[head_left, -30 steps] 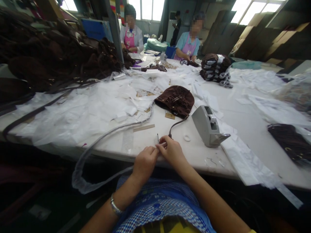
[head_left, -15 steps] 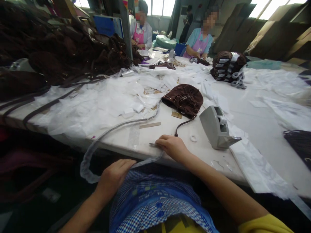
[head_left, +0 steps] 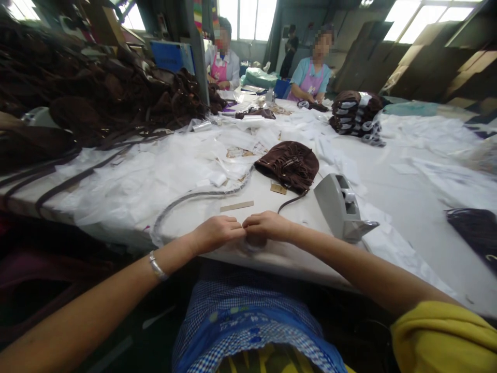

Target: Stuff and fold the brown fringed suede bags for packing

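Note:
A dark brown fringed bag [head_left: 289, 166] lies on the table in front of me. From its left side a long strap wrapped in clear film [head_left: 186, 197] curves down and passes behind my left forearm. A short bare strap end [head_left: 289, 202] runs from the bag's right side to behind my right hand. My left hand [head_left: 220, 231] and my right hand [head_left: 267, 227] meet at the table's front edge, fingers closed and pinching at the strap. The fingers hide most of what they hold, and the part below my right hand is blurred.
A grey tape dispenser [head_left: 339, 207] stands right of my hands. A thin flat strip [head_left: 236, 206] and a brown tag [head_left: 278, 188] lie near the bag. White film sheets [head_left: 128, 181] spread leftward, below a heap of brown bags [head_left: 128, 93]. Two people in pink aprons work across the table.
My left hand has moved up and right from the wrapped strap to meet my right hand. The loop of wrapped strap that hung over the edge has been drawn up.

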The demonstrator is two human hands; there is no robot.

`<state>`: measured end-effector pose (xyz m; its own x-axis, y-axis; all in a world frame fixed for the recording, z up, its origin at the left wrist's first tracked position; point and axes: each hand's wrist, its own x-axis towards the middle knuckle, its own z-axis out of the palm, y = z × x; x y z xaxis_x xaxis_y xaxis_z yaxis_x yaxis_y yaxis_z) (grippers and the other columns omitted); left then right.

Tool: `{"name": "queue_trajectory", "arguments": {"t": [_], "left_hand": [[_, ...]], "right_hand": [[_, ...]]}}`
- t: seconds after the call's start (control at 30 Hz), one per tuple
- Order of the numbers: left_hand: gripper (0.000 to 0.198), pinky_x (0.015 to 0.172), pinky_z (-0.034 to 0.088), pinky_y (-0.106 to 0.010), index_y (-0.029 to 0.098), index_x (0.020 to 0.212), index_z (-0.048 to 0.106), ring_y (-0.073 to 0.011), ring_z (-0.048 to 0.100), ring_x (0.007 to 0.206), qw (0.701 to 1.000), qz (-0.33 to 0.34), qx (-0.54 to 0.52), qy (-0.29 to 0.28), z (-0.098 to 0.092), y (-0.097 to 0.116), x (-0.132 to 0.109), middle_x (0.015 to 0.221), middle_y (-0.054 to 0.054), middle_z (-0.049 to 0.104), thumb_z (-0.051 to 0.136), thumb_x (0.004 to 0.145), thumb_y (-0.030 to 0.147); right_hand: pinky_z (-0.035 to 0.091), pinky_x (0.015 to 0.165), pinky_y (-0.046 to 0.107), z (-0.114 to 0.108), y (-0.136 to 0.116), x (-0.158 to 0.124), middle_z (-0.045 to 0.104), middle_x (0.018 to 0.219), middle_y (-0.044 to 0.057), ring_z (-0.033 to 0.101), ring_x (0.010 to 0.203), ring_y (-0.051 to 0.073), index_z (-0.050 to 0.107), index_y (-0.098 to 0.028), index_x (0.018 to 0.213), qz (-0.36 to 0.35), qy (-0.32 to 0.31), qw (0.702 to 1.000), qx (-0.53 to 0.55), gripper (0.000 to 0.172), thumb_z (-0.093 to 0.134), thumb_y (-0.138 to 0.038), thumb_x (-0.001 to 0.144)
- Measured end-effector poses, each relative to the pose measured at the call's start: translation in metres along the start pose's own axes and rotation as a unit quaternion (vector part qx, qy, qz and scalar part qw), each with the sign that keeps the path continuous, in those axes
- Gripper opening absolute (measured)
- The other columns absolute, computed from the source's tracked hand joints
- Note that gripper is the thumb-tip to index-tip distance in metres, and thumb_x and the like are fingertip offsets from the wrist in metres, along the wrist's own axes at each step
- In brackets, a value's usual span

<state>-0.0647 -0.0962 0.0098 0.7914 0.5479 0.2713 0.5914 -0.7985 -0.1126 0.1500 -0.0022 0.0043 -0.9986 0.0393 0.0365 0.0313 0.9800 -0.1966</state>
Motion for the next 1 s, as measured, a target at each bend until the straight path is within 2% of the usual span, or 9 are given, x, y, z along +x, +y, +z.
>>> {"name": "queue_trajectory", "arguments": {"t": [0.07, 0.17, 0.3, 0.4, 0.47, 0.6, 0.7, 0.87, 1.0], "left_hand": [[0.018, 0.071, 0.047, -0.026, 0.02, 0.102, 0.065, -0.0153, 0.059, 0.08, 1.0, 0.001, 0.001, 0.004, 0.005, -0.003, -0.002, 0.086, -0.001, 0.068, 0.049, 0.097, 0.015], [0.029, 0.072, 0.047, -0.026, 0.025, 0.122, 0.061, -0.0142, 0.061, 0.083, 1.0, 0.008, -0.009, 0.014, 0.008, -0.005, -0.003, 0.098, -0.001, 0.07, 0.048, 0.098, 0.016], [0.023, 0.073, 0.047, -0.026, 0.025, 0.114, 0.066, -0.0149, 0.06, 0.085, 0.999, -0.005, -0.035, 0.008, 0.01, -0.003, -0.002, 0.102, -0.001, 0.07, 0.05, 0.098, 0.019], [0.022, 0.076, 0.048, -0.026, 0.023, 0.112, 0.066, -0.0154, 0.06, 0.088, 0.997, -0.042, -0.061, 0.001, 0.013, 0.001, -0.002, 0.101, -0.001, 0.069, 0.049, 0.099, 0.02], [0.022, 0.077, 0.048, -0.026, 0.023, 0.114, 0.065, -0.0158, 0.06, 0.09, 0.994, -0.072, -0.078, -0.005, 0.014, 0.003, -0.002, 0.102, -0.002, 0.069, 0.05, 0.098, 0.019], [0.022, 0.077, 0.049, -0.026, 0.024, 0.112, 0.067, -0.0161, 0.06, 0.089, 0.99, -0.094, -0.108, -0.015, 0.015, 0.005, 0.0, 0.102, -0.001, 0.069, 0.055, 0.095, 0.017], [0.023, 0.077, 0.05, -0.027, 0.025, 0.109, 0.068, -0.0164, 0.059, 0.088, 0.986, -0.116, -0.116, -0.026, 0.015, 0.009, 0.003, 0.099, -0.001, 0.07, 0.056, 0.093, 0.014], [0.027, 0.075, 0.052, -0.03, 0.025, 0.113, 0.067, -0.0178, 0.059, 0.084, 0.983, -0.153, -0.101, -0.016, 0.016, 0.025, 0.003, 0.096, -0.003, 0.07, 0.056, 0.092, 0.012], [0.028, 0.076, 0.054, -0.033, 0.018, 0.117, 0.064, -0.0201, 0.06, 0.083, 0.987, -0.132, -0.09, 0.011, 0.02, 0.032, -0.003, 0.099, -0.005, 0.072, 0.052, 0.093, 0.01]], "right_hand": [[0.048, 0.08, 0.025, 0.004, 0.001, -0.003, 0.07, 0.111, 0.005, 0.065, 0.091, 0.015, 0.071, -0.019, 0.107, 0.032, 0.039, 0.995, 0.087, 0.023, 0.051, -0.02, 0.097], [0.05, 0.081, 0.024, 0.002, 0.006, -0.003, 0.071, 0.105, 0.007, 0.067, 0.088, 0.015, 0.073, -0.016, 0.101, 0.033, 0.091, 0.973, 0.209, 0.019, 0.058, -0.021, 0.092], [0.053, 0.079, 0.025, -0.008, 0.008, -0.005, 0.073, 0.094, 0.007, 0.068, 0.084, 0.015, 0.073, -0.014, 0.097, 0.078, 0.139, 0.933, 0.323, 0.016, 0.061, -0.019, 0.088], [0.053, 0.082, 0.026, -0.013, -0.01, -0.02, 0.073, 0.1, 0.007, 0.068, 0.089, 0.016, 0.073, -0.016, 0.101, 0.149, 0.226, 0.92, 0.282, 0.019, 0.057, -0.017, 0.091], [0.052, 0.086, 0.028, -0.011, -0.03, -0.034, 0.072, 0.105, 0.007, 0.067, 0.095, 0.017, 0.073, -0.02, 0.106, 0.177, 0.24, 0.93, 0.216, 0.019, 0.06, -0.022, 0.093], [0.051, 0.083, 0.026, 0.003, -0.062, -0.052, 0.073, 0.103, 0.008, 0.068, 0.093, 0.017, 0.073, -0.02, 0.109, 0.235, 0.218, 0.93, 0.181, 0.022, 0.056, -0.029, 0.097], [0.05, 0.08, 0.025, 0.006, -0.064, -0.041, 0.074, 0.099, 0.008, 0.069, 0.088, 0.017, 0.074, -0.019, 0.105, 0.312, 0.2, 0.917, 0.15, 0.022, 0.055, -0.026, 0.097], [0.045, 0.069, 0.027, -0.019, -0.05, 0.002, 0.077, 0.089, 0.01, 0.069, 0.081, 0.021, 0.078, -0.018, 0.093, 0.418, 0.013, 0.905, 0.08, 0.028, 0.054, -0.032, 0.095], [0.042, 0.064, 0.027, -0.033, -0.042, 0.026, 0.077, 0.089, 0.013, 0.068, 0.081, 0.022, 0.079, -0.015, 0.088, 0.409, -0.049, 0.906, 0.096, 0.035, 0.053, -0.039, 0.092]]}}
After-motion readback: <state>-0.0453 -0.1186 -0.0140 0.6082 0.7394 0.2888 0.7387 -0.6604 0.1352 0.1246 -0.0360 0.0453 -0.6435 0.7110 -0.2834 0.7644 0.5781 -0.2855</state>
